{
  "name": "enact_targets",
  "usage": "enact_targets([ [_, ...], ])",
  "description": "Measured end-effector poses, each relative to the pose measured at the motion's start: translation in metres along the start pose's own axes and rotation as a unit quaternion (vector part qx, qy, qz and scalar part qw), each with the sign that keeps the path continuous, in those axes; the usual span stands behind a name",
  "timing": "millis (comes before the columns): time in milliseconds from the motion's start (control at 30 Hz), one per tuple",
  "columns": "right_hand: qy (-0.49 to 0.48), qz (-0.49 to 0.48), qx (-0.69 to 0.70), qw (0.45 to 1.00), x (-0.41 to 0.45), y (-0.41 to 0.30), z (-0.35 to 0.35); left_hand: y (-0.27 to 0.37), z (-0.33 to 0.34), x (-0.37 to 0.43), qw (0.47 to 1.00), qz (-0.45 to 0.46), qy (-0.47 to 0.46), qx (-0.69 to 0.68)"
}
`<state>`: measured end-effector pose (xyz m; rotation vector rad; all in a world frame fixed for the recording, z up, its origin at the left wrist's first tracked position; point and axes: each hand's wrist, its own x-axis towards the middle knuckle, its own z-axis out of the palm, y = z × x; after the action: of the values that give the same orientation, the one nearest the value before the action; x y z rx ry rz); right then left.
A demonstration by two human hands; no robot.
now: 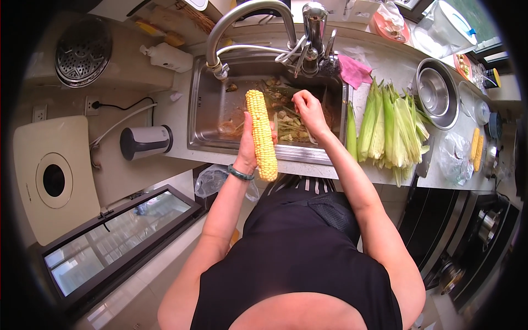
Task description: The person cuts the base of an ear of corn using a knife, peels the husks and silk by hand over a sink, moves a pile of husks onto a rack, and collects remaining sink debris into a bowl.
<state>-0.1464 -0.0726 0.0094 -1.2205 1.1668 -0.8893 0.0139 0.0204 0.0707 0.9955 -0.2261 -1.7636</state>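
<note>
Yellow and husked, an ear of corn (261, 136) stands out over the sink's front rim, with my left hand (247, 142) wrapped around its lower half. To its right, my right hand (308, 109) hovers above the sink with its fingers curled in; nothing shows between the fingertips. Corn scraps and bits of husk (291, 126) lie in the stainless steel sink (210, 111) below both hands. A pile of green corn husks, perhaps with ears inside (390, 123), rests on the counter right of the sink.
A curved faucet (243, 8) arches over the sink's back. Beside it lies a pink cloth (354, 71). Metal bowls (437, 93), a clear plastic bag (455, 159) and two husked corn ears (476, 149) occupy the right counter. A knife (425, 161) lies near the husks. A white bottle (167, 57) is at left.
</note>
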Motion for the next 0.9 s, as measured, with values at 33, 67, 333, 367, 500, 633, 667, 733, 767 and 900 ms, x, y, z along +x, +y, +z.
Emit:
enact_targets([
  [33, -0.001, -0.017, 0.016, 1.0, -0.001, 0.003, -0.001, -0.001, 0.001, 0.001, 1.0, 0.009, 0.019, -0.019],
  [67, -0.049, -0.005, 0.03, 0.998, -0.001, 0.006, 0.001, 0.0, 0.002, 0.002, 1.0, 0.008, 0.018, -0.019],
  [333, -0.104, -0.188, -0.079, 0.973, -0.025, -0.028, 0.028, 0.0, -0.007, 0.006, 0.996, 0.025, 0.06, 0.055],
  [367, -0.072, -0.153, 0.015, 0.986, -0.025, -0.025, 0.025, 0.002, -0.011, 0.006, 0.995, -0.006, 0.048, 0.082],
  [500, -0.275, 0.046, 0.378, 0.883, 0.006, 0.003, -0.025, 0.005, -0.002, 0.005, 0.997, 0.051, 0.06, 0.004],
  [633, -0.116, 0.004, -0.518, 0.847, 0.006, 0.052, -0.038, 0.007, -0.002, 0.008, 0.994, 0.063, 0.09, -0.021],
  [667, -0.11, -0.053, -0.433, 0.893, 0.008, 0.062, -0.035, 0.007, -0.002, 0.009, 0.992, 0.08, 0.098, 0.005],
  [733, -0.185, 0.042, -0.231, 0.954, 0.003, 0.023, -0.014, 0.005, -0.027, 0.012, 0.988, 0.11, 0.102, 0.044],
  [767, -0.184, 0.068, -0.177, 0.964, -0.007, 0.013, -0.002, 0.001, -0.024, 0.012, 0.989, 0.1, 0.102, 0.042],
  [900, -0.244, -0.143, -0.201, 0.938, -0.033, -0.031, 0.029, 0.005, -0.005, 0.02, 0.967, 0.199, 0.134, 0.087],
])
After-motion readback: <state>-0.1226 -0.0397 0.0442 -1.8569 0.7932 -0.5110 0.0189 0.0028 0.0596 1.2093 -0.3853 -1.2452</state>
